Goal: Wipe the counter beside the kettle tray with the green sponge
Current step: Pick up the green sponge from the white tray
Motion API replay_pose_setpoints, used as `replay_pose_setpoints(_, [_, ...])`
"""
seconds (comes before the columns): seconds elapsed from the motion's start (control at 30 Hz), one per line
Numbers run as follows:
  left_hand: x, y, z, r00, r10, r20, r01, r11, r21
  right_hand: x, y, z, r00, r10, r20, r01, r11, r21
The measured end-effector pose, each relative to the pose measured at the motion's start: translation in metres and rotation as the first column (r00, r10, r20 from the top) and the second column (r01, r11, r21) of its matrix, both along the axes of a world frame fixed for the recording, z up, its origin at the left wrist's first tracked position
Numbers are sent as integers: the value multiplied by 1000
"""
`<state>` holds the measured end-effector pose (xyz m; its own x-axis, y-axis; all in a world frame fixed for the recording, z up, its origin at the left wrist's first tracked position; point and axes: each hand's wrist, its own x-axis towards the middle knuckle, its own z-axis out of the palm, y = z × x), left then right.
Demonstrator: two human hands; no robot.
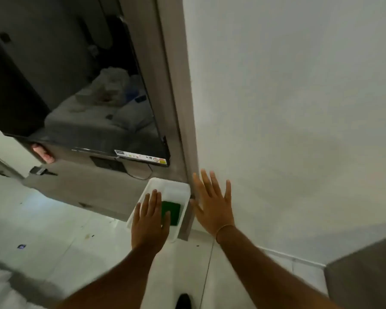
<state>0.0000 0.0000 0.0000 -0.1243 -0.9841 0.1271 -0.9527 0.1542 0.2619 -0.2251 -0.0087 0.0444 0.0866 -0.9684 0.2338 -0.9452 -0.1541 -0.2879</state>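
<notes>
A green sponge lies flat inside a white plastic tray at the right end of a grey counter. My left hand hovers over the tray with fingers spread, its thumb overlapping the sponge's left edge; it holds nothing. My right hand is open too, fingers apart, in front of the white wall just right of the tray. No kettle is visible.
A grey counter runs left from the tray, with a black cable and a small dark device on it. A wall-mounted TV hangs above. A grey wall panel meets the white wall. Pale floor tiles lie below; a grey cabinet corner stands at lower right.
</notes>
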Motion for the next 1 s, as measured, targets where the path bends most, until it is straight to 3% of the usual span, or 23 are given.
replay_pose_setpoints(0.17, [44, -25, -46, 997, 30, 76, -36, 995, 88, 59, -25, -75, 993, 82, -86, -59, 968, 243])
replay_pose_setpoints(0.37, [63, -75, -88, 997, 1, 78, -17, 980, 199, 110, -78, -127, 993, 52, -103, -12, 935, 354])
replay_pose_setpoints(0.57, [80, -90, -125, 999, -17, 38, 8, 969, 246, 139, -116, -168, 993, 23, -115, 45, 829, 557])
replay_pose_setpoints(0.9, [88, -106, -142, 998, -47, 31, 36, 952, 304, 144, -154, -183, 971, 103, -214, 58, 768, 637])
replay_pose_setpoints(1.0, [84, -108, -142, 998, -54, 35, 41, 949, 313, 148, -168, -177, 982, 82, -168, 53, 741, 669])
